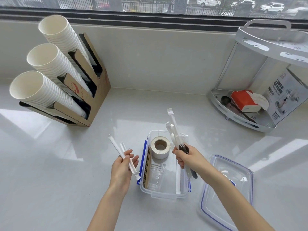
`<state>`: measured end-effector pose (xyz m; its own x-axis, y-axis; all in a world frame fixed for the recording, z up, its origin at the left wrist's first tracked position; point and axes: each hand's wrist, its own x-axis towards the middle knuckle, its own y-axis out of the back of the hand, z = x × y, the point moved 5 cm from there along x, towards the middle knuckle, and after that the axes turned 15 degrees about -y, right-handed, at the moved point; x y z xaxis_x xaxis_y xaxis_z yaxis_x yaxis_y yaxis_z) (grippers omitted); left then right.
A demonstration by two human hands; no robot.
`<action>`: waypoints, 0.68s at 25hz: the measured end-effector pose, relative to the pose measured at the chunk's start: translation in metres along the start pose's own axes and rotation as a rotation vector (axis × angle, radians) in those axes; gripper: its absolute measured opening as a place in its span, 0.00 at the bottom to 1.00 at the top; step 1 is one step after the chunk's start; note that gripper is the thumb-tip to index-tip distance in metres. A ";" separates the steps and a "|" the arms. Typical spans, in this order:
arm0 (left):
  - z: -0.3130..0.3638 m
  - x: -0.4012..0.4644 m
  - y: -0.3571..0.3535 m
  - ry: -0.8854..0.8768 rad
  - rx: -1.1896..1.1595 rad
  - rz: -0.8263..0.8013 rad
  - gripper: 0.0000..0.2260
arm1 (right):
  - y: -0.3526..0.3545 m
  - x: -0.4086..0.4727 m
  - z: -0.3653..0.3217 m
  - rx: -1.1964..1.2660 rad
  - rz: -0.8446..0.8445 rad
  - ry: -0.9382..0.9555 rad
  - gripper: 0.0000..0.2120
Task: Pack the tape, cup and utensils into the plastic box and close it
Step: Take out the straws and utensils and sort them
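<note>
A clear plastic box (146,191) with blue clips stands open on the counter in front of me. Inside it, a white roll of tape (160,147) sits at the far end and a clear plastic cup (155,178) lies on its side at the near end. My left hand (122,169), just left of the box, grips wrapped white straws (117,148). My right hand (186,157), over the box's right edge, holds a bundle of utensils (173,129): white wrapped pieces pointing up and a black fork. The clear lid (228,190) lies flat to the right of the box.
A cardboard holder (93,100) with three tilted stacks of white paper cups (50,64) stands at the back left. A white corner rack (246,104) holding a red tissue pack (243,100) and a printed box sits at the back right. A window runs along the back.
</note>
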<state>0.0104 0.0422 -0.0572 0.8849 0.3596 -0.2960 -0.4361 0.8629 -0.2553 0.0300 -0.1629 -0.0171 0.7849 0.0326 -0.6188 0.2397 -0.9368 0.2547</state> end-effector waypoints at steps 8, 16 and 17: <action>0.028 -0.012 -0.048 -0.082 0.055 -0.269 0.11 | -0.011 -0.009 -0.003 0.263 -0.107 0.004 0.07; 0.021 -0.023 -0.092 -0.052 0.074 -0.627 0.15 | -0.020 -0.029 -0.008 0.495 -0.421 -0.038 0.13; 0.022 -0.025 -0.094 -0.053 0.081 -0.664 0.13 | -0.020 -0.031 -0.008 0.518 -0.462 -0.057 0.14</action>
<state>0.0326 -0.0405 -0.0055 0.9689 -0.2417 -0.0535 0.2156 0.9301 -0.2973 0.0055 -0.1422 0.0032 0.6336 0.4625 -0.6201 0.2269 -0.8774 -0.4226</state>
